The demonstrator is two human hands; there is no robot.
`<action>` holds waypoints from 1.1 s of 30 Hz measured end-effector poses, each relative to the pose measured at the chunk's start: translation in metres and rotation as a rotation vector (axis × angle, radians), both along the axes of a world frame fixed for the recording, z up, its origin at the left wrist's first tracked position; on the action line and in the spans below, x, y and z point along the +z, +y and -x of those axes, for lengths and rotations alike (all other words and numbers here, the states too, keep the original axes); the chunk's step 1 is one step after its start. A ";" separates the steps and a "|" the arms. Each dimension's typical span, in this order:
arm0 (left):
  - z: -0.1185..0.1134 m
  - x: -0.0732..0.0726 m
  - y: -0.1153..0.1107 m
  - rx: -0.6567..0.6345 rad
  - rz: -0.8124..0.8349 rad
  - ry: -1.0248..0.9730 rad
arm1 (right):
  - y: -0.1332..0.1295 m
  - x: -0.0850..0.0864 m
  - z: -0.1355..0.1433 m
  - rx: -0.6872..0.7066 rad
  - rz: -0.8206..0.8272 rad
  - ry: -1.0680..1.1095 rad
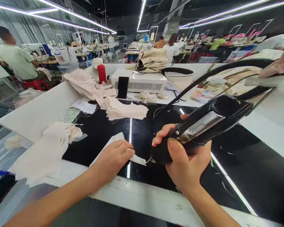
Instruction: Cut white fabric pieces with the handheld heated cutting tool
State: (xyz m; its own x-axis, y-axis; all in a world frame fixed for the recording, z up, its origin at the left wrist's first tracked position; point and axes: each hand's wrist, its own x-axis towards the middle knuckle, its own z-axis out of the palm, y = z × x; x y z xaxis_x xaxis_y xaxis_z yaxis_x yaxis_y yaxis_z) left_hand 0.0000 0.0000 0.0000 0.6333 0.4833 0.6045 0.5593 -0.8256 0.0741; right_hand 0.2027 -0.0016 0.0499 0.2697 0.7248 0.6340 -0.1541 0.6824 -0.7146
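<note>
My left hand (115,157) is closed over a folded strip of cream fabric (138,159) and presses it against the glossy black tabletop (97,146). My right hand (184,160) wraps round a black handheld power tool (201,124) with a silver panel on its side. The tool's small metal tip (150,160) points left and meets the right end of the strip, or lies just beside it; exact contact is too small to tell. A thick black cable rises from the tool's rear.
Beyond my hands lie a cream fabric stack (125,110), an upright phone (122,87) and a red bottle (101,74). More cloth (47,149) hangs over the left edge. Another person's hand (280,64) shows at upper right, near the cable.
</note>
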 end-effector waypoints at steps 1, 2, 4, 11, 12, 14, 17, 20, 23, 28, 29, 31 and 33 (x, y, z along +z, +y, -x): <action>0.001 0.001 0.000 -0.040 0.031 0.027 | -0.001 0.000 0.000 -0.005 0.002 -0.001; 0.002 0.001 -0.001 -0.073 0.060 0.051 | -0.001 0.000 0.001 -0.008 0.003 -0.001; 0.004 0.001 -0.001 -0.118 0.112 0.092 | -0.002 -0.001 0.001 -0.012 0.003 0.001; 0.010 -0.009 0.001 -0.126 0.173 0.107 | -0.001 -0.001 0.002 0.010 -0.016 0.005; 0.010 -0.009 0.001 -0.127 0.167 0.103 | -0.001 0.000 0.002 0.011 -0.018 0.004; 0.010 -0.008 0.000 -0.126 0.151 0.104 | 0.000 0.000 0.002 0.007 -0.019 0.005; 0.010 -0.008 -0.001 -0.118 0.131 0.121 | 0.000 0.000 0.003 0.008 -0.024 0.006; 0.010 -0.008 -0.002 -0.113 0.120 0.125 | 0.000 0.001 0.002 0.012 -0.024 0.007; 0.010 -0.009 -0.001 -0.121 0.085 0.117 | 0.000 0.000 0.002 0.013 -0.018 0.009; 0.010 -0.008 -0.003 -0.115 0.042 0.125 | -0.001 -0.001 0.001 0.013 0.003 0.025; 0.010 -0.008 -0.004 -0.114 0.044 0.135 | -0.002 -0.001 0.000 0.012 0.010 0.027; 0.009 -0.007 -0.007 -0.115 0.051 0.153 | -0.003 0.000 -0.001 0.012 0.017 0.027; 0.009 -0.007 -0.010 -0.113 0.052 0.161 | -0.005 0.000 -0.001 0.010 0.012 0.024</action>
